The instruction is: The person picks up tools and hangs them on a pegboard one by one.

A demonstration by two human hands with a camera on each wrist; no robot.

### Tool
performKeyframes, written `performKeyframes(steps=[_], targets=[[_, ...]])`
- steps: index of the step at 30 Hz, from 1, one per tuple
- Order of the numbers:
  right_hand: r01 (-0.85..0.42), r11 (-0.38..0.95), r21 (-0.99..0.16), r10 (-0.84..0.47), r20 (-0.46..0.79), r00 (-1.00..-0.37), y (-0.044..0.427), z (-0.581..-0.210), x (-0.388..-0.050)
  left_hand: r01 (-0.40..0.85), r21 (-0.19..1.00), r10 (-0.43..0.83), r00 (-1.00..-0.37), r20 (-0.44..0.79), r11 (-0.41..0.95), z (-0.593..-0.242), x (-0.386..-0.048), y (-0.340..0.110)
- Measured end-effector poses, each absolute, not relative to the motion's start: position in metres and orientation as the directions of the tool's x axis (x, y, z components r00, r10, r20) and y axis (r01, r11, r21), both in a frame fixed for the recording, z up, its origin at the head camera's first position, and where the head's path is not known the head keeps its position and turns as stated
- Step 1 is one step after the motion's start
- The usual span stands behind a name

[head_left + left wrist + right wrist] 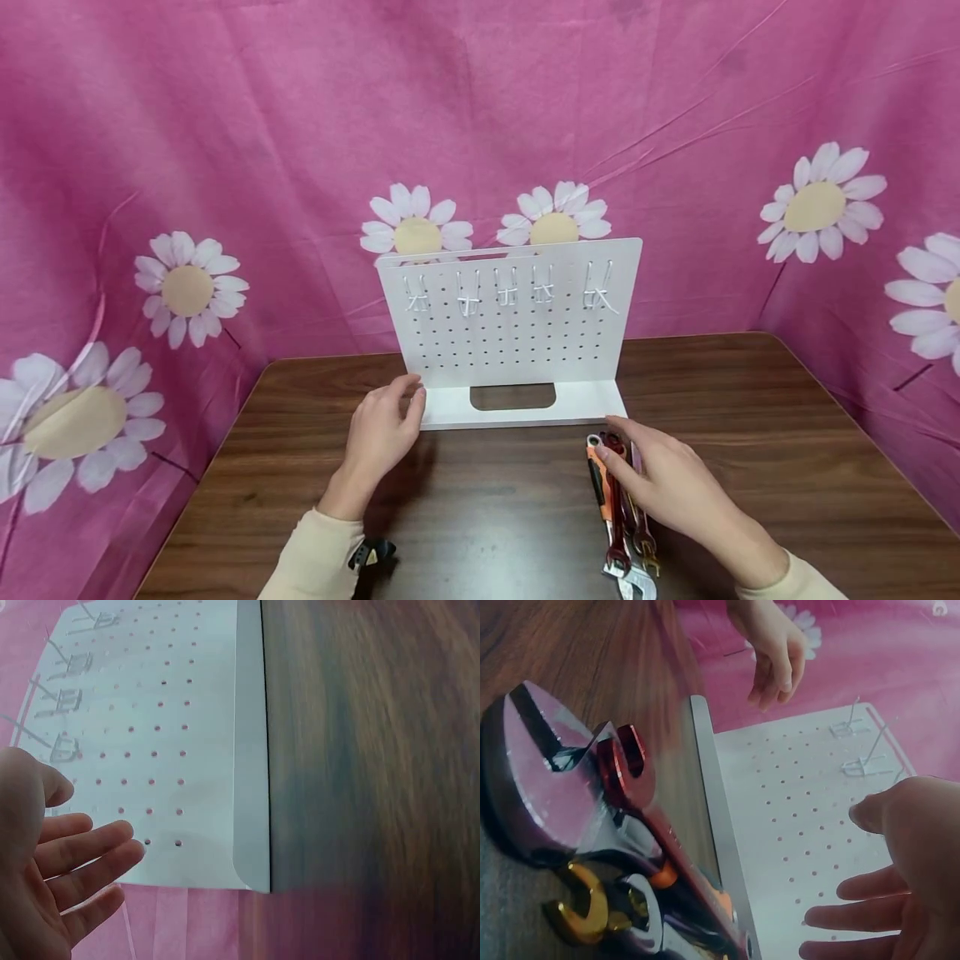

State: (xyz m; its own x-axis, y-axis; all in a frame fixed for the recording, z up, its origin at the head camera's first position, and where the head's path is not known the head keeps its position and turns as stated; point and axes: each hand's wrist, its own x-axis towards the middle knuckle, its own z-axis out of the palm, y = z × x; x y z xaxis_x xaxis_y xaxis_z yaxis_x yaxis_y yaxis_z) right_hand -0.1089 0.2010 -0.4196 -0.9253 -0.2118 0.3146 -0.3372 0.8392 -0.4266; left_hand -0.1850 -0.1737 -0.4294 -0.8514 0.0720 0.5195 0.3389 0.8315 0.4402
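Note:
A white pegboard stand [517, 342] stands upright on the table, with several wire hooks [507, 292] along its upper part. My left hand [381, 433] is at the board's lower left corner, fingers loosely bent and holding nothing; whether it touches the board I cannot tell. Over a bundle of wrenches in front of the board's right end is my right hand [678, 479], fingers relaxed and apart in the right wrist view. The bundle has an adjustable wrench [547, 780] with an orange and black handle, a red wrench [679, 840] and a gold-ended wrench [585, 904]. My right hand partly hides it.
The brown wooden table [480, 508] lies under everything. Behind it hangs a pink cloth [315, 150] printed with white daisies. A small black item [372, 552] shows by the left sleeve. The stand's base [446, 410] has a wide cutout.

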Motion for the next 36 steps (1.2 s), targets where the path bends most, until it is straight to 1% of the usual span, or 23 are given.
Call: performKeyframes(steps=[4,9,16,20,24,29,32,36], targets=[[-0.325,0.82,-0.471,-0.181,0.325,-0.928,0.205,-0.42,-0.109,0.304,0.501,0.036,-0.88,0.474,0.81,-0.428,-0.19,-0.179],[-0.273,0.784,-0.557,-0.135,0.275,-0.952,0.21,-0.421,-0.11,0.313,0.559,0.034,-0.891,0.452,0.768,-0.428,-0.2,-0.186],[-0.226,0.804,-0.55,-0.126,0.214,-0.969,0.215,-0.424,-0.11,0.303,0.577,0.01,-0.89,0.455,0.758,-0.434,-0.21,-0.195],[-0.195,0.793,-0.578,-0.116,0.17,-0.979,0.217,-0.427,-0.109,0.278,0.606,-0.008,-0.905,0.424,0.745,-0.434,-0.217,-0.199],[-0.154,0.746,-0.648,-0.113,0.105,-0.988,0.219,-0.43,-0.109,0.231,0.651,-0.035,-0.929,0.369,0.723,-0.434,-0.225,-0.204],[-0.085,0.646,-0.759,-0.143,-0.011,-0.99,0.221,-0.434,-0.109,0.193,0.684,-0.044,-0.949,0.313,0.704,-0.436,-0.236,-0.211],[-0.042,0.602,-0.798,-0.157,-0.067,-0.985,0.222,-0.437,-0.109,0.192,0.692,-0.024,-0.957,0.29,0.696,-0.437,-0.24,-0.213],[-0.018,0.575,-0.818,-0.173,-0.101,-0.98,0.222,-0.441,-0.111,0.201,0.696,-0.007,-0.959,0.284,0.69,-0.438,-0.247,-0.214]])
